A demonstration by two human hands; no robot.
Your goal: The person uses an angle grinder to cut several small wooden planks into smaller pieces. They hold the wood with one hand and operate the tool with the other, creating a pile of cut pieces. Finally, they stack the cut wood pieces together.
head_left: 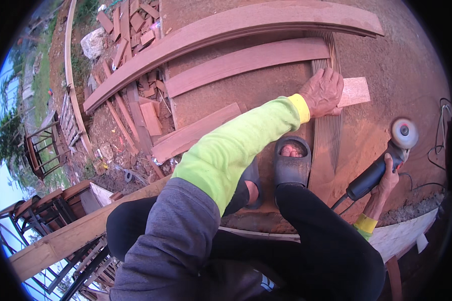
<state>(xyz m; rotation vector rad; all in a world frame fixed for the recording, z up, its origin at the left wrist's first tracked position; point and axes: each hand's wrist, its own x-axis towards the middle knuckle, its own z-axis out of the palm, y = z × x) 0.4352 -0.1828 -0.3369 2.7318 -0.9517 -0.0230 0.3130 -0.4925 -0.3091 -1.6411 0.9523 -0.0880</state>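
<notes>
The left hand (326, 93) is curling over the left end of the block (356, 92), holding it and hiding that end; its fingertips are not showing. The block is lying by the upper right edge of the grooved board (328, 143), which is serving here as landmark. The hand is covering where block and board are meeting, so I cannot tell whether they are touching.

The right hand (388, 178), right of the board, is holding the grinder (369, 176); the tool's body is hiding some of its fingers. The disc (405, 132) is showing blurred, leaving its edge hard to make out. The knee (331, 241) is covering the board's lower end. Left of the board, the lime sleeve (251, 135) is crossing in front of a plank (201, 131), hiding part of it.

The block is looking flat, pinkish and pale, its right end standing out squarish and lighter than the reddish boards. The grinder is showing a dark body and a whitish disc. Above the block, curved boards (236, 30) are spanning the grooved board's upper end.
</notes>
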